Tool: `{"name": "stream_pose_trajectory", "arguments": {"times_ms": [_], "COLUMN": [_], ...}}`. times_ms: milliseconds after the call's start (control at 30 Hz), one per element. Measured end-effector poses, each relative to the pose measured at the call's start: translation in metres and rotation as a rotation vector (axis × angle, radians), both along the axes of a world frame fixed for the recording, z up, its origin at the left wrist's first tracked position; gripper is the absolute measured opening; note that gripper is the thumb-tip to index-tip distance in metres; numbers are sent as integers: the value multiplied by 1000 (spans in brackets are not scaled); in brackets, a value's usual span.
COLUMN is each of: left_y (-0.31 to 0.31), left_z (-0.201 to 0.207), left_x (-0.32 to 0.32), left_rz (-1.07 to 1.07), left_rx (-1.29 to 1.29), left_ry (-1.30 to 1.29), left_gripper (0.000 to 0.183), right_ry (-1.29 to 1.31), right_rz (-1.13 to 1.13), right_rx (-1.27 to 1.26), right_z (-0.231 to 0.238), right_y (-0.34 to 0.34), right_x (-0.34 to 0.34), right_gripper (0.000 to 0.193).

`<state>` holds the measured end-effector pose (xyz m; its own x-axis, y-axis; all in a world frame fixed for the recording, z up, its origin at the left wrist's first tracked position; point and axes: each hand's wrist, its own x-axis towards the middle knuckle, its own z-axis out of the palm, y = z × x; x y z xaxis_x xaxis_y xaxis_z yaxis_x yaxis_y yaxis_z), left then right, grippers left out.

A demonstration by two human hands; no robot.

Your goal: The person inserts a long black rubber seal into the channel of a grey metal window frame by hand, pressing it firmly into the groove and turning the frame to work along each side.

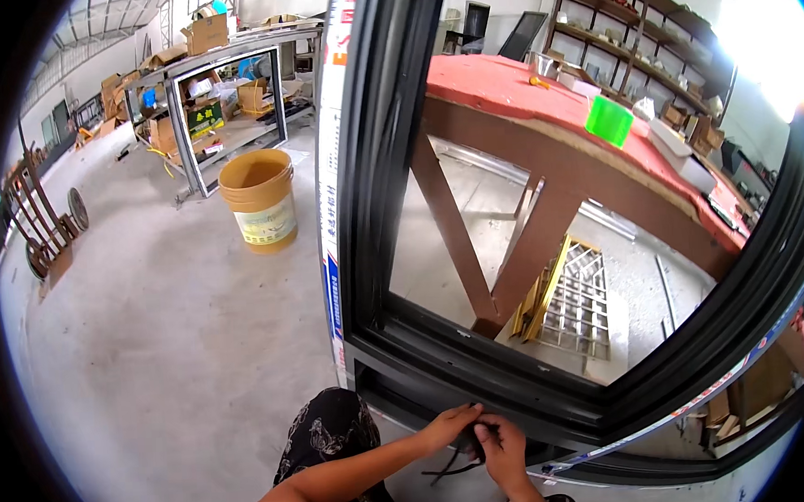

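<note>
A large black window frame (357, 253) stands upright before me, its outer side edged with printed white protective film. At its lower rail (516, 398) my two hands meet. My left hand (449, 427) has its fingers closed in a pinch against the rail. Beside it my right hand (502, 448) is curled, thumb on top, around a thin black strip (451, 470) that looks like a rubber seal. Loose ends of the strip dangle below the hands. Fingers cover the part where strip and frame come together, so I cannot tell whether it sits in the groove.
Behind the frame stands a brown-legged table with a red top (493, 81), bearing a green roll (609, 121). A yellow bucket (258, 203) and a hand cart (43, 217) stand on the floor to the left. Cardboard boxes (207, 33) crowd a metal-framed bench. A ladder-like grid (576, 302) lies under the table.
</note>
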<state>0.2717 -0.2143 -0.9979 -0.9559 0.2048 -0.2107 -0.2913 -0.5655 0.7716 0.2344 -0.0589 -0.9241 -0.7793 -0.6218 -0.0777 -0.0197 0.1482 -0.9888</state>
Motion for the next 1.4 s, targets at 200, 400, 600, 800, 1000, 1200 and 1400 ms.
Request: {"name": "stream_pose_trajectory", "arguments": {"times_ms": [200, 400, 600, 800, 1000, 1200, 1400], "left_y": [-11, -18, -15, -13, -19, -18, -19], "left_z": [25, 26, 41, 2, 23, 12, 13], "left_x": [-7, -13, -12, -28, -20, -24, -23], "left_rz": [277, -70, -74, -127, -78, -84, -58], "left_rx": [-20, -156, -263, -358, -308, -331, -308], "left_ry": [-172, -120, -102, -38, -18, 22, 27], "left_gripper": [39, 44, 44, 42, 41, 44, 49], "right_ry": [620, 1135, 970, 905, 886, 989, 892], "right_rz": [5, -15, -56, -119, -55, 48, -25], "right_rx": [287, -184, -353, -262, -139, -138, -103], "right_z": [103, 235, 269, 274, 261, 241, 226], "right_y": [-58, -217, -300, -307, -296, -296, -298], "right_x": [-49, -78, -99, -94, -80, -98, -84], "right_gripper": [33, 38, 30, 19, 31, 34, 32]}}
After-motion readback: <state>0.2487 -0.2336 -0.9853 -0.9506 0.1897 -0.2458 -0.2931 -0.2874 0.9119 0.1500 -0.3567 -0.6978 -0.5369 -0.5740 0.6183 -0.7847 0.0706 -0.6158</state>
